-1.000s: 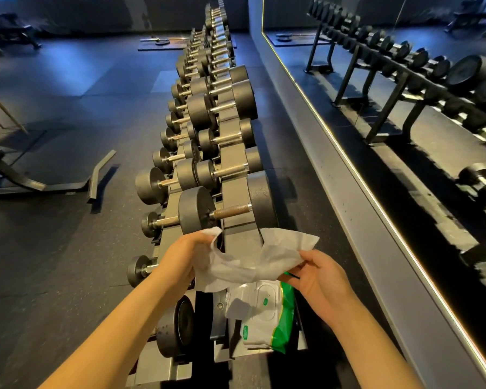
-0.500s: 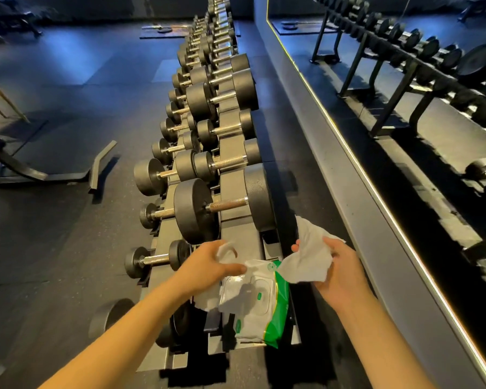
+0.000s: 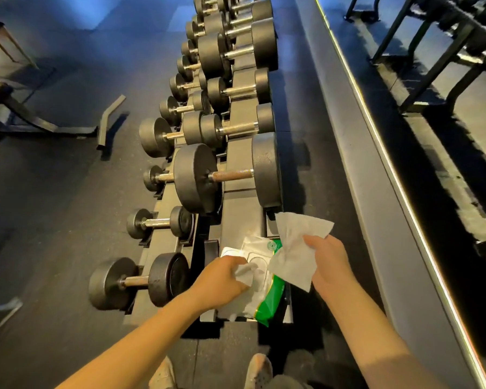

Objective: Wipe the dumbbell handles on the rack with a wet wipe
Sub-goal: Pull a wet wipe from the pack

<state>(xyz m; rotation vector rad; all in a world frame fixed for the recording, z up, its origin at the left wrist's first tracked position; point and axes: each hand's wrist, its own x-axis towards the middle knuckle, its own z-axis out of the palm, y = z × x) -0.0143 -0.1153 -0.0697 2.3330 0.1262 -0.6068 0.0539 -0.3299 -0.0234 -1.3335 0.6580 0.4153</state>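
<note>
My right hand (image 3: pixel 331 265) pinches the wipe (image 3: pixel 293 248) just beyond the pack (image 3: pixel 267 303), left hand (image 3: pixel 222 280) pinching a tuft (image 3: pixel 245 272) at its flap; farther beyond the pack the big handle (image 3: pixel 232 175) lies crosswise, nearer my right.

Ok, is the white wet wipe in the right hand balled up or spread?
Mostly spread: the white wet wipe hangs loose from the right hand, creased.

Your left hand (image 3: pixel 222 279) and right hand (image 3: pixel 331 265) bare, left forearm (image 3: pixel 141 341) and right forearm (image 3: pixel 376 332) bare as far as seen, left shoe (image 3: pixel 164 373) and right shoe (image 3: pixel 260 370) pale grey-beige, rounded toes, right one speckled with small dark spots, dark trouser fabric (image 3: pixel 286 384) beside it.
</note>
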